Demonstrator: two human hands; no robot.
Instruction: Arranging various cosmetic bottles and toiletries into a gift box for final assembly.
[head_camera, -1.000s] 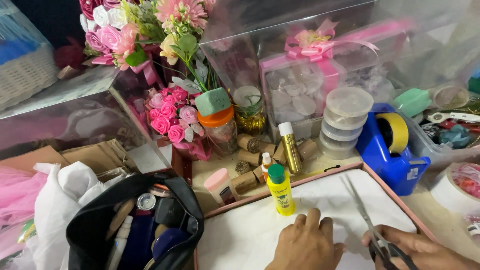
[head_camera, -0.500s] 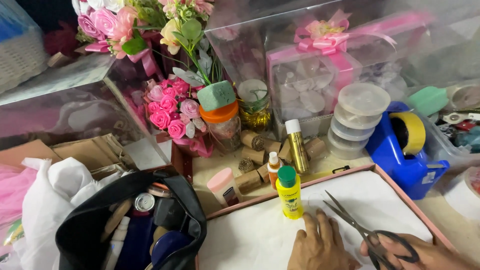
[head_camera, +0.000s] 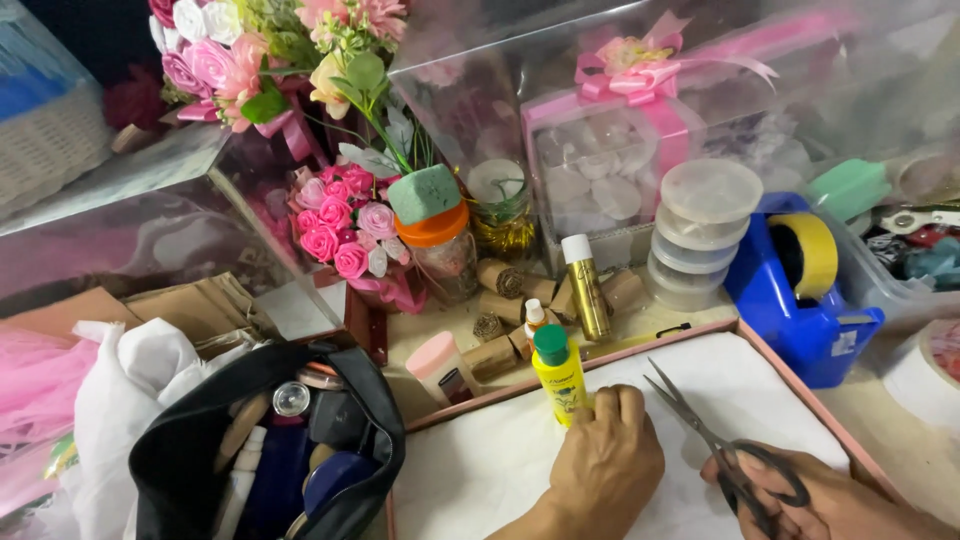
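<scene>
— While my right hand (head_camera: 830, 500) has its fingers through the loops of the scissors (head_camera: 725, 455), the blades stand spread apart, tips pointing up and left over the white sheet (head_camera: 500, 465). My left hand (head_camera: 605, 465) lies pressed flat on that sheet, fingers together, holding nothing; its fingertips are just beside the yellow bottle with the green cap (head_camera: 558, 375).

— Where does the sheet lie?

— Inside the shallow pink-edged tray (head_camera: 790, 385), covering its floor. The bottle stands upright at the tray's far rim.

— What worries you?

— The open points sit near my left knuckles. I judge that a slip of the sheet under my palm could bring the blades against my fingers. A nudge from those fingertips might also tip the bottle onto the sheet; it is tall and narrow.

— And round about?

— Just beyond the rim stand a small orange-capped bottle (head_camera: 535, 318), a gold spray can (head_camera: 583, 288) and a few cork-like rolls (head_camera: 500, 280). To the right is a blue tape dispenser (head_camera: 795, 300) with a yellow roll, and a stack of clear round tubs (head_camera: 698, 235). To the left an open black pouch (head_camera: 270, 450) gapes, full of small items. A wide elbow could knock any of these over.
</scene>
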